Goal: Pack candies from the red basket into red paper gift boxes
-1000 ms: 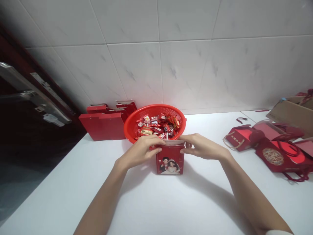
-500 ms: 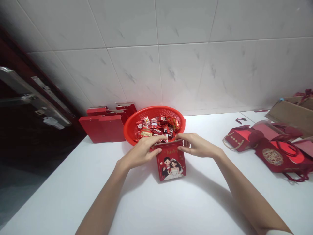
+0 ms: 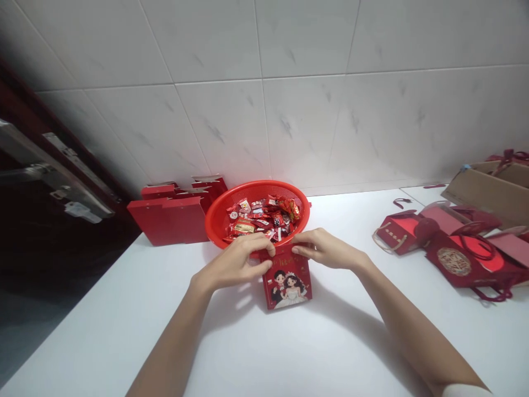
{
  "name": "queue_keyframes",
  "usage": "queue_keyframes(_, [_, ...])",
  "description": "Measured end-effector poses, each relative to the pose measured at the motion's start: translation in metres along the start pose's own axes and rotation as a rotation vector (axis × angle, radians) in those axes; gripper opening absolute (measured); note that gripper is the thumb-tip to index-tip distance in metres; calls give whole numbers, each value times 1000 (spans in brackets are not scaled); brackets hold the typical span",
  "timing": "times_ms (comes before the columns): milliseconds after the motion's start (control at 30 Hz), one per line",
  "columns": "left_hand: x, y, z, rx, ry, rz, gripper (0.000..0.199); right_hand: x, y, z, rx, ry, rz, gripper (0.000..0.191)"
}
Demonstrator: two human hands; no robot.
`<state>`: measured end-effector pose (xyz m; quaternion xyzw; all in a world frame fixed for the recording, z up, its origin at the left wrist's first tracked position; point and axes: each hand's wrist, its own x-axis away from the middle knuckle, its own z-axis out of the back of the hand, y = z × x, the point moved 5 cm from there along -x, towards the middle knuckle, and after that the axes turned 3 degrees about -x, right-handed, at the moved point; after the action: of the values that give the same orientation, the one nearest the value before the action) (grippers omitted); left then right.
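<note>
A small red gift box [image 3: 288,286] printed with a cartoon bride and groom stands upright on the white table. My left hand [image 3: 243,262] is at its top left corner, thumb in front and fingers curled over the upper edge. At the top right, my right hand [image 3: 324,249] pinches the upper edge between thumb and fingers. The top looks folded down, partly covered by my fingers. Directly behind the box stands a red plastic basket [image 3: 212,220] holding wrapped candies [image 3: 264,215].
Several red boxes [image 3: 169,220] stand at the left of the basket, by a dark door [image 3: 41,231]. On the right lie red gift boxes with handles [image 3: 471,259] and a cardboard box [image 3: 479,190]. A tiled wall [image 3: 306,127] rises behind the white table [image 3: 124,314].
The box's top edge, raised half a second ago, now lies lower and flatter under my fingers. My left hand has shifted slightly down. The whole view has moved a little.
</note>
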<state>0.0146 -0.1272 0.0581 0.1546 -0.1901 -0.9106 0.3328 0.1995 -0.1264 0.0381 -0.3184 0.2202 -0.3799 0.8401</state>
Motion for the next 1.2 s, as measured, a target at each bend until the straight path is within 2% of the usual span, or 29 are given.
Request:
queue_keyframes(100, [1,-3,1,60,-18,9,15,1,-2,1,3,-2,11,22])
queue_keyframes(200, [2,-8,3,130,19,51,25,1,-4,2,-26,-19,19,22])
queue_keyframes(333, [1,-8,2,39,4,79,28,2,-4,2,-27,-71,15,26])
queue_keyframes(467, [0,-5,1,-17,-12,17,40,3,0,0,-23,-118,6,35])
queue_keyframes(567, [1,-5,-1,-19,-26,-21,40,5,0,1,-23,-138,15,37])
queue_keyframes(733, [2,-4,-2,0,-43,-16,39,7,-2,1,-32,-190,61,23])
queue_keyframes(900, [2,-2,-2,29,-63,40,31,12,-3,4,120,-146,53,28])
queue_keyframes(1067, [4,-1,4,49,-33,33,31,47,-1,28,255,-8,-55,42])
queue_keyframes(1200, [8,-9,14,-13,17,60,30,111,10,61,276,207,-223,50])
